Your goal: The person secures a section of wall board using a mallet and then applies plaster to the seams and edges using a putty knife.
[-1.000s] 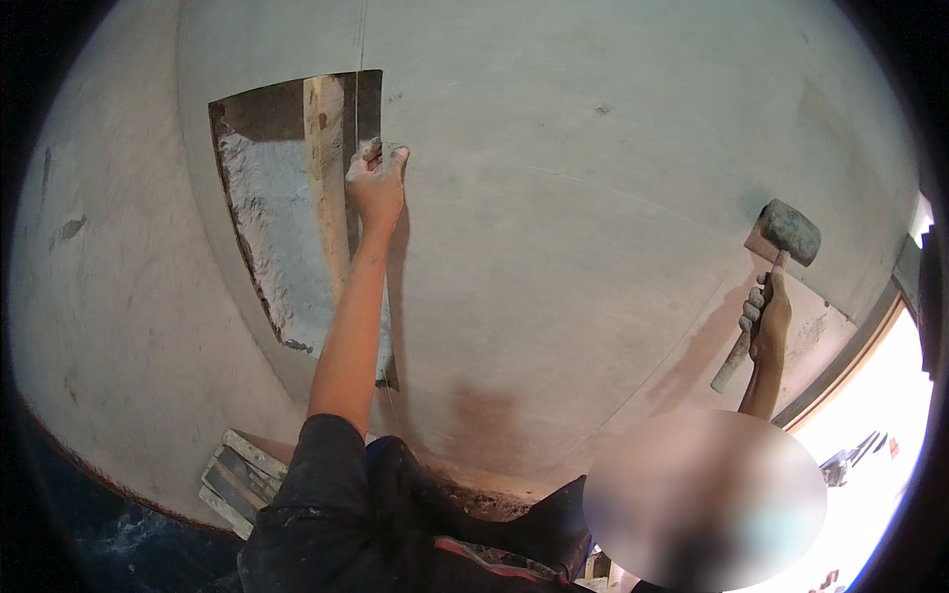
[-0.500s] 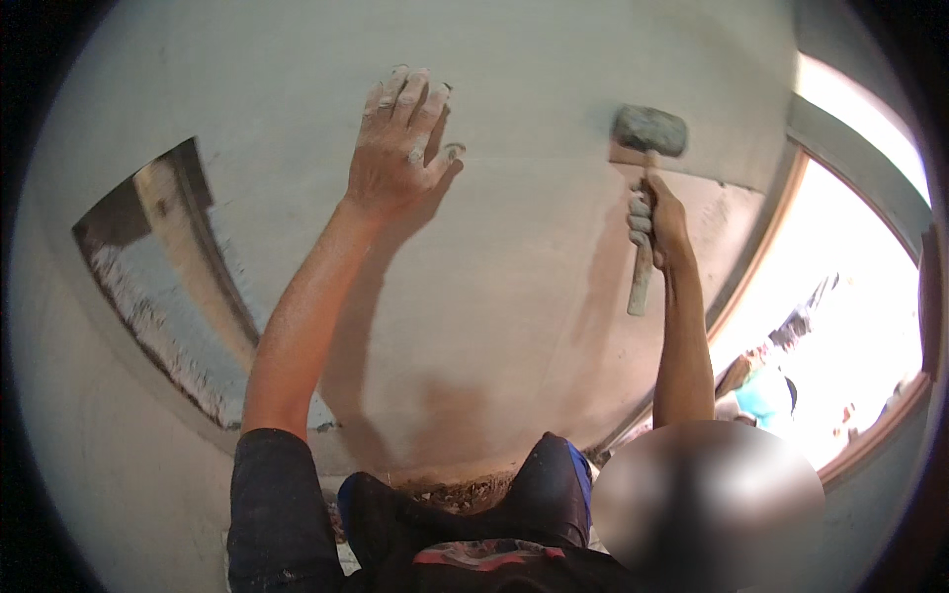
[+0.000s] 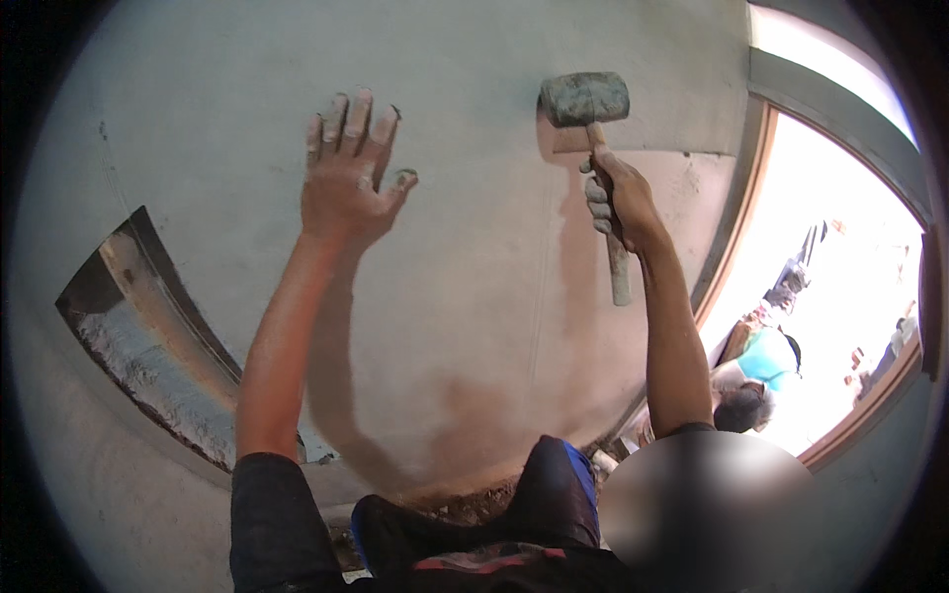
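Observation:
My left hand (image 3: 344, 193) lies flat on a large pale grey wall panel (image 3: 455, 287), its fingers spread and dusted with whitish powder. To its right, my right hand (image 3: 629, 210) is wrapped round the handle of a mallet (image 3: 585, 99). The mallet has a dark, dusty, barrel-shaped head and a wooden handle whose end sticks out below my fist. Its head is up at the panel, just above a horizontal seam; I cannot tell whether it touches. My right fingertips are powdery too.
At the left, a cut-out opening (image 3: 148, 306) shows a wooden piece and rough grey material. A wood-edged doorway (image 3: 766, 188) stands bright at the right, with a person in a turquoise top (image 3: 769, 358) beyond it. Dark rubble (image 3: 474, 506) lies along the panel's foot.
The view has shifted, so hands and panel sit further left in the picture. Against the seam, the mallet head is slightly higher. My left hand keeps its place on the panel.

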The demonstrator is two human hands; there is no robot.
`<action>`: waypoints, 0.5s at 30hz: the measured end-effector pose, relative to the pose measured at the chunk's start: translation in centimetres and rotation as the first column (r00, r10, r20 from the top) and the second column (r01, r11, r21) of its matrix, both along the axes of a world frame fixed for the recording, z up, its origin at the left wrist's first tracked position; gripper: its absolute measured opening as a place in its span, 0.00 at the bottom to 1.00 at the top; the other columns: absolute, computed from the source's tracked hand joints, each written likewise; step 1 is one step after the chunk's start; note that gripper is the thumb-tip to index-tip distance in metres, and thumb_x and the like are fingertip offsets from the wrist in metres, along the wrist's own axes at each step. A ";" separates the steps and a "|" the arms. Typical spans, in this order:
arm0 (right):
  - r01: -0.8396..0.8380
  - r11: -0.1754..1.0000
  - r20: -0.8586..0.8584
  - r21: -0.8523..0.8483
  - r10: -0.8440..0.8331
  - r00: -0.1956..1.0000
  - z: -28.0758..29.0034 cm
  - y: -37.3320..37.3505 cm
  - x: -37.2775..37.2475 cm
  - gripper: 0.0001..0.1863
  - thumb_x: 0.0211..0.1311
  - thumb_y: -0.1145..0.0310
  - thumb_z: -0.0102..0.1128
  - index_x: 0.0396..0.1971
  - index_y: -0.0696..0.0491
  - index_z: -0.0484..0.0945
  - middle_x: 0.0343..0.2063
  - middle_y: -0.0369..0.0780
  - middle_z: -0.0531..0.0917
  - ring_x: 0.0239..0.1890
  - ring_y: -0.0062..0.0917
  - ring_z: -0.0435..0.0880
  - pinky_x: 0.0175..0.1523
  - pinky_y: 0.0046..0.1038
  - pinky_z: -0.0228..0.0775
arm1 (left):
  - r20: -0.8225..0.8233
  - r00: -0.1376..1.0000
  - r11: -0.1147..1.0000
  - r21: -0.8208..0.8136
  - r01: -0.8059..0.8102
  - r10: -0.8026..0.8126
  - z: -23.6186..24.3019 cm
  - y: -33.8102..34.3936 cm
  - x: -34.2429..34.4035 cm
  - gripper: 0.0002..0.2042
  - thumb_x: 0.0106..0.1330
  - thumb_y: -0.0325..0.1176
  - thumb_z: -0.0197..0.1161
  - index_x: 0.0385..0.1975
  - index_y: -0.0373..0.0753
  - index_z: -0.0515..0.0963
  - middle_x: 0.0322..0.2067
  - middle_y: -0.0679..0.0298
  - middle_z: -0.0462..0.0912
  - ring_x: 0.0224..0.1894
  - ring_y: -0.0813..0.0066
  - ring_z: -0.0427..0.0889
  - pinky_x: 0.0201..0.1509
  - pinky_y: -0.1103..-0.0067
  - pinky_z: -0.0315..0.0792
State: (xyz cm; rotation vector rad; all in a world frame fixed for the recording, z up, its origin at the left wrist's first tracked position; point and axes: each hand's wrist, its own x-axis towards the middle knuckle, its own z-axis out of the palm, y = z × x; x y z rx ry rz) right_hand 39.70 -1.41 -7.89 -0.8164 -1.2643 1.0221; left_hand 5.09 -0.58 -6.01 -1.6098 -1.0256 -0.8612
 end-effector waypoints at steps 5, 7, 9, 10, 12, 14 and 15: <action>0.119 0.982 0.045 0.150 -0.127 0.991 -0.9 1.4 -3.2 0.20 0.74 0.47 0.44 0.37 0.52 0.71 0.16 0.28 0.63 0.13 0.14 0.59 0.16 0.19 0.54 | -0.002 0.998 0.998 0.030 0.059 -0.059 0.2 0.0 -1.0 0.36 0.56 0.54 0.67 0.65 0.48 0.68 0.70 0.56 0.58 0.74 0.54 0.52 0.76 0.55 0.44; 0.267 0.927 0.098 0.264 -0.301 0.948 -2.2 2.6 -2.9 0.22 0.74 0.47 0.43 0.38 0.52 0.72 0.17 0.28 0.64 0.13 0.14 0.61 0.16 0.20 0.56 | 0.018 0.989 0.988 0.041 0.149 -0.150 0.3 0.0 -0.3 0.36 0.53 0.52 0.69 0.62 0.43 0.71 0.66 0.50 0.63 0.71 0.50 0.56 0.74 0.53 0.47; 0.272 0.929 0.145 0.252 -0.314 0.938 -1.5 2.5 -1.7 0.23 0.73 0.47 0.45 0.38 0.55 0.74 0.18 0.30 0.67 0.18 0.16 0.65 0.20 0.21 0.59 | 0.053 0.962 0.960 0.099 0.263 -0.269 2.2 1.3 1.0 0.36 0.53 0.51 0.69 0.61 0.39 0.72 0.64 0.48 0.65 0.70 0.48 0.57 0.73 0.52 0.48; 0.272 0.925 0.171 0.267 -0.323 0.931 -1.4 2.2 -1.2 0.24 0.73 0.47 0.45 0.38 0.56 0.74 0.18 0.30 0.67 0.17 0.15 0.65 0.19 0.21 0.59 | 0.050 0.950 0.943 0.146 0.299 -0.309 3.6 1.4 1.6 0.36 0.54 0.51 0.68 0.61 0.37 0.71 0.64 0.47 0.64 0.70 0.47 0.57 0.73 0.52 0.48; 0.299 0.912 0.196 0.280 -0.359 0.912 -1.0 2.6 -0.8 0.24 0.73 0.48 0.44 0.39 0.57 0.74 0.17 0.30 0.67 0.15 0.14 0.65 0.18 0.20 0.58 | 0.125 0.953 0.948 0.196 0.250 -0.277 7.3 1.2 1.5 0.37 0.55 0.52 0.68 0.62 0.36 0.69 0.65 0.46 0.61 0.71 0.46 0.55 0.74 0.51 0.47; 0.292 0.907 0.186 0.303 -0.357 0.916 -1.4 2.8 -1.9 0.22 0.75 0.49 0.44 0.39 0.56 0.73 0.14 0.29 0.66 0.12 0.13 0.64 0.14 0.19 0.56 | 0.159 0.962 0.957 0.223 0.183 -0.221 11.4 0.6 0.2 0.39 0.56 0.52 0.68 0.64 0.35 0.66 0.67 0.46 0.58 0.72 0.45 0.53 0.74 0.50 0.45; 0.299 0.905 0.162 0.303 -0.358 0.920 -1.2 3.3 -1.9 0.23 0.75 0.49 0.44 0.39 0.56 0.73 0.14 0.29 0.65 0.11 0.13 0.63 0.14 0.19 0.55 | 0.178 0.966 0.961 0.235 0.143 -0.187 13.6 0.4 -0.3 0.39 0.57 0.52 0.68 0.65 0.35 0.65 0.68 0.45 0.56 0.72 0.44 0.52 0.74 0.49 0.44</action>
